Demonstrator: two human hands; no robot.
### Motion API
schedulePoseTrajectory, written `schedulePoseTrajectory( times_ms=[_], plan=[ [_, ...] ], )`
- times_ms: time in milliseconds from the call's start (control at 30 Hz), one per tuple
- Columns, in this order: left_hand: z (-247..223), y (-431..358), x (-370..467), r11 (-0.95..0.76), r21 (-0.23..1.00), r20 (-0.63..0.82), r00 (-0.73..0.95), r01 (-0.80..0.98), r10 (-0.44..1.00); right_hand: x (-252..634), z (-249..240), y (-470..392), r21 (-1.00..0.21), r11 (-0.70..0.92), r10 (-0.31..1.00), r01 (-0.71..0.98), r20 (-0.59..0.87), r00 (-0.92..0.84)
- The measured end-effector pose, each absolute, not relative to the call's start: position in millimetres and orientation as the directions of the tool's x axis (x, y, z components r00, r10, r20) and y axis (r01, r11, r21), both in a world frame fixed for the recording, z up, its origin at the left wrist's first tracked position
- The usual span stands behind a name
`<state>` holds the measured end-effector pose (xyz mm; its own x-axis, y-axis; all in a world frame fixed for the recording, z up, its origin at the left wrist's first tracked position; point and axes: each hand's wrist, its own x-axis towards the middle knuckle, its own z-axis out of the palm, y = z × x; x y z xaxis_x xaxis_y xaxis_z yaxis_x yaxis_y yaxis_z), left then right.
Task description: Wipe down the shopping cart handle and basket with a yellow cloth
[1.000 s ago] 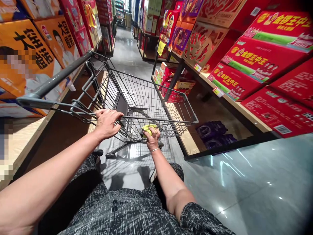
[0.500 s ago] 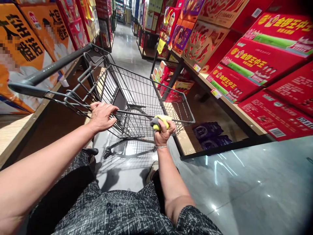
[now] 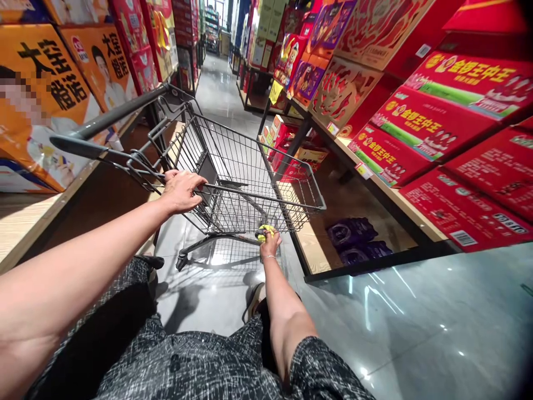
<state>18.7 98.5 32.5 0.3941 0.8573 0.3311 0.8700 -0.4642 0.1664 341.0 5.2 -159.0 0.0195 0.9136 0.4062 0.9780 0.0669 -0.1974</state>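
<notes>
A grey wire shopping cart (image 3: pixel 233 189) stands sideways in front of me, its handle off to the left. My left hand (image 3: pixel 182 190) is closed over the near top rim of its basket, by the handle end. Lower and to the right, my right hand (image 3: pixel 271 243) holds a bunched yellow and grey cloth (image 3: pixel 265 232). The cloth is at the cart's lower frame bar, below the basket; its contact with the bar is partly hidden by my fingers. A thin bracelet circles my right wrist.
Shelves flank the aisle: orange cartons (image 3: pixel 45 94) at left, stacked red boxes (image 3: pixel 433 122) at right. Purple packs (image 3: pixel 353 239) lie on the lower right shelf, whose dark frame edge (image 3: pixel 353 270) juts close to the cart. Shiny floor (image 3: pixel 216 91) runs down the aisle ahead.
My right hand has moved with the cloth from the basket's near top rim down to the lower frame. My left hand stays on the rim. The view has shifted slightly.
</notes>
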Motion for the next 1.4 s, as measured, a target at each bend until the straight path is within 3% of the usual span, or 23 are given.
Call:
schedulePoseTrajectory(
  times_ms=[100, 267, 333, 500, 667, 733, 800, 900, 1067, 1167, 1300, 1400],
  plan=[
    [31.0, 104.0, 19.9, -0.464, 0.162, 0.333, 0.394, 0.871, 0.856, 360.6, -130.0, 26.9, -0.377, -0.107, 0.797, 0.92, 0.521, 0.306],
    [30.7, 107.2, 21.5, -0.461, 0.14, 0.341, 0.394, 0.876, 0.853, 388.5, -102.1, 58.4, -0.506, -0.167, 0.582, 0.846, 0.642, 0.499],
    [31.5, 107.4, 21.8, -0.459, 0.145, 0.334, 0.393, 0.877, 0.857, 391.5, -110.0, 54.8, -0.526, -0.212, 0.6, 0.824, 0.595, 0.535],
    [31.9, 109.3, 21.6, -0.455, 0.123, 0.321, 0.399, 0.882, 0.859, 399.1, -107.5, 35.1, -0.443, -0.164, 0.788, 0.882, 0.479, 0.386],
    [30.7, 113.5, 21.2, -0.463, 0.058, 0.3, 0.427, 0.884, 0.853, 428.4, -33.2, 56.2, -0.386, -0.005, 0.736, 0.923, 0.623, 0.265],
    [30.6, 115.5, 21.0, -0.464, 0.055, 0.285, 0.432, 0.884, 0.856, 441.1, -10.5, 71.0, -0.402, -0.028, 0.823, 0.915, 0.511, 0.249],
    [30.5, 117.5, 20.6, -0.473, 0.056, 0.269, 0.443, 0.879, 0.855, 450.0, 0.5, 81.9, -0.41, -0.097, 0.92, 0.907, 0.31, 0.239],
    [29.6, 119.5, 19.5, -0.478, 0.027, 0.238, 0.459, 0.878, 0.856, 453.1, 1.6, 85.6, -0.402, -0.16, 0.957, 0.902, 0.162, 0.242],
    [25.8, 126.0, 17.9, -0.456, -0.103, 0.262, 0.467, 0.884, 0.845, 439.6, -7.2, 67.3, -0.424, -0.183, 0.936, 0.887, 0.201, 0.29],
    [23.5, 139.8, 18.7, -0.427, -0.041, 0.224, 0.425, 0.903, 0.877, 430.2, -9.7, 54.7, -0.441, -0.211, 0.919, 0.872, 0.215, 0.331],
    [25.4, 153.9, 34.8, -0.262, 0.09, 0.141, 0.248, 0.961, 0.958, 421.6, -10.4, 41.8, -0.486, -0.193, 0.91, 0.852, 0.237, 0.341],
    [30.3, 141.3, 68.2, -0.306, 0.093, 0.13, 0.293, 0.948, 0.947, 417.9, -12.9, 33.1, -0.513, -0.109, 0.908, 0.852, 0.298, 0.295]
  ],
)
